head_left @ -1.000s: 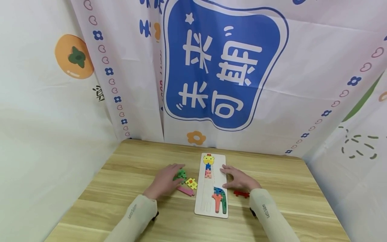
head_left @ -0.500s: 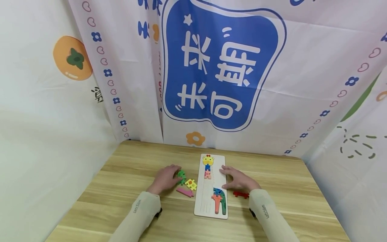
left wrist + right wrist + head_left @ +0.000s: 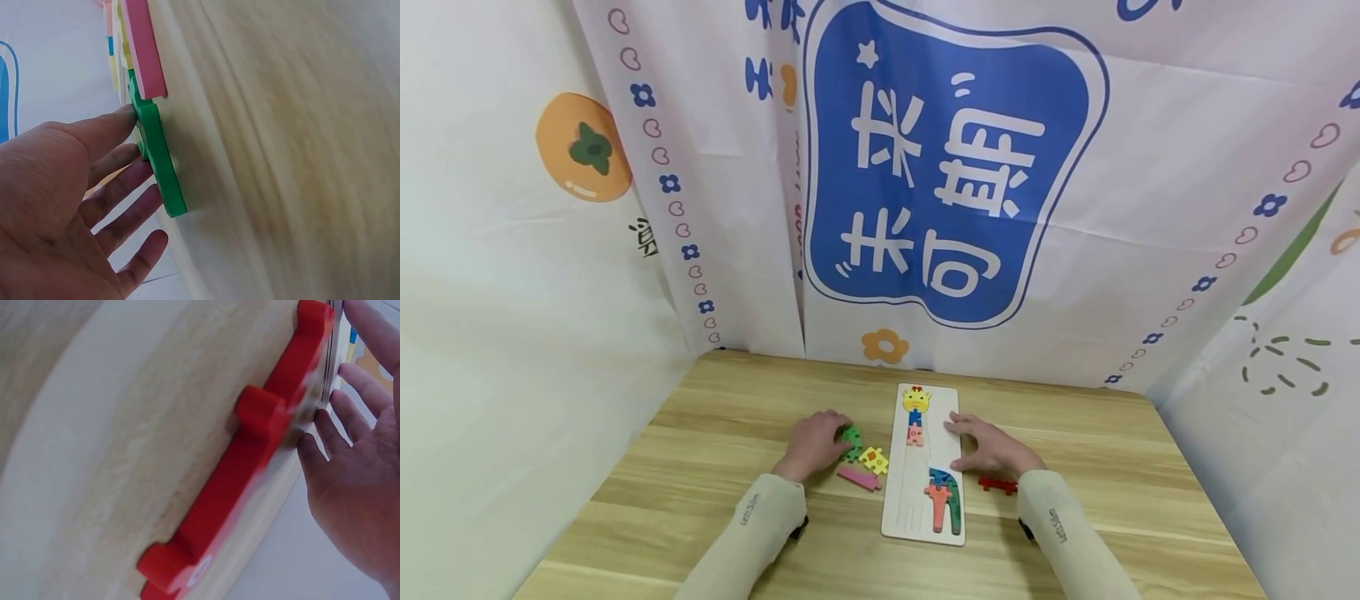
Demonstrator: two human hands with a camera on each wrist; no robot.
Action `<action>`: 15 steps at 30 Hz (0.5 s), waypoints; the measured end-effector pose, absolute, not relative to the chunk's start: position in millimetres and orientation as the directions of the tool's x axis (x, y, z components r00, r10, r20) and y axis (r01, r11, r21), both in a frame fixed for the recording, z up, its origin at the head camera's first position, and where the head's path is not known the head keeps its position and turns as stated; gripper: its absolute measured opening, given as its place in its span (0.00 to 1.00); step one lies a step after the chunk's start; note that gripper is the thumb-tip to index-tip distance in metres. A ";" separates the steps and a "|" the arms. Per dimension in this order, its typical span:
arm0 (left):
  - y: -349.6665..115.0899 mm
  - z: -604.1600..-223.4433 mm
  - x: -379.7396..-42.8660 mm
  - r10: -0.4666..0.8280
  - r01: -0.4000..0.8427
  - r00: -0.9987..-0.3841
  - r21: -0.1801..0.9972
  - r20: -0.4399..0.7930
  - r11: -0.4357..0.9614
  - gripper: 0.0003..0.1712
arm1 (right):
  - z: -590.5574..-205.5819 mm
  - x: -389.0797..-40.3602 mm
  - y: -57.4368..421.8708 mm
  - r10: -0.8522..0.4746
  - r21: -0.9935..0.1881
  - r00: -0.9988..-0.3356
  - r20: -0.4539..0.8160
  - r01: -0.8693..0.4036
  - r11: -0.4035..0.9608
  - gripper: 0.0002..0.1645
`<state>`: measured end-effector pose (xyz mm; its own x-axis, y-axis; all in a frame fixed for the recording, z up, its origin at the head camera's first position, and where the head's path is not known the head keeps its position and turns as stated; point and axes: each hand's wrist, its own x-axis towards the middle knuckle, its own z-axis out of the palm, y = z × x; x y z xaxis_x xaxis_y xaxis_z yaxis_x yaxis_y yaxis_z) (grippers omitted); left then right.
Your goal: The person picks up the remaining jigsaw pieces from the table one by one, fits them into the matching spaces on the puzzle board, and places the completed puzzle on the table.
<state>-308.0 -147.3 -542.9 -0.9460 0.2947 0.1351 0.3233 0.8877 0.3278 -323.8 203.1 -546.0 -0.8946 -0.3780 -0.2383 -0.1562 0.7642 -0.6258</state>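
Giraffe puzzle board [image 3: 942, 402] set between two hands, a loose piece pinched

The board is laid flat on the table [image 3: 835, 567], between the left hand [image 3: 815, 446] and the right hand [image 3: 994, 445]. By the left hand, a green piece [image 3: 852, 443] is pinched at its edge between thumb and fingers, the little finger left free; the piece is seen lying at table level. By the right hand, nothing is gripped: its fingers are spread and loosely bent, with thumb and fingertips set at the board's near edge.

Between the left hand and the board, a yellow piece [image 3: 874, 461] and a pink bar [image 3: 859, 477] are found on the table. A red piece [image 3: 997, 484] is left just beside the right wrist.

On the board, a yellow giraffe head [image 3: 916, 400] is fitted, with blue and light pink pieces below it. Nearer the right sleeve [image 3: 1067, 533], a coral leg [image 3: 937, 507] and a green leg [image 3: 955, 507] are seated. Beyond both hands, a printed cloth [image 3: 737, 275] is hung.
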 end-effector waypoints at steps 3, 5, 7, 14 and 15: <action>-146.0 -542.9 -309.2 0.288 0.319 -0.948 0.360 0.137 0.877 0.22 | -546.2 -324.2 203.8 -0.381 -0.620 -0.894 -0.235 -0.165 0.768 0.48; -145.8 -543.6 -309.8 0.283 0.317 -0.948 0.403 0.142 0.859 0.23 | -546.0 -324.4 203.6 -0.384 -0.619 -0.893 -0.235 -0.167 0.767 0.48; -146.1 -545.0 -310.2 0.283 0.320 -0.947 0.462 0.150 0.827 0.23 | -545.3 -324.4 203.1 -0.385 -0.620 -0.892 -0.236 -0.167 0.767 0.48; -146.2 -545.7 -309.9 0.306 0.341 -0.937 0.627 0.168 0.700 0.19 | -544.0 -323.4 202.9 -0.389 -0.625 -0.892 -0.231 -0.171 0.762 0.47; -146.1 -545.5 -309.8 0.309 0.342 -0.936 0.642 0.168 0.686 0.18 | -544.3 -323.5 203.0 -0.389 -0.627 -0.892 -0.231 -0.170 0.761 0.47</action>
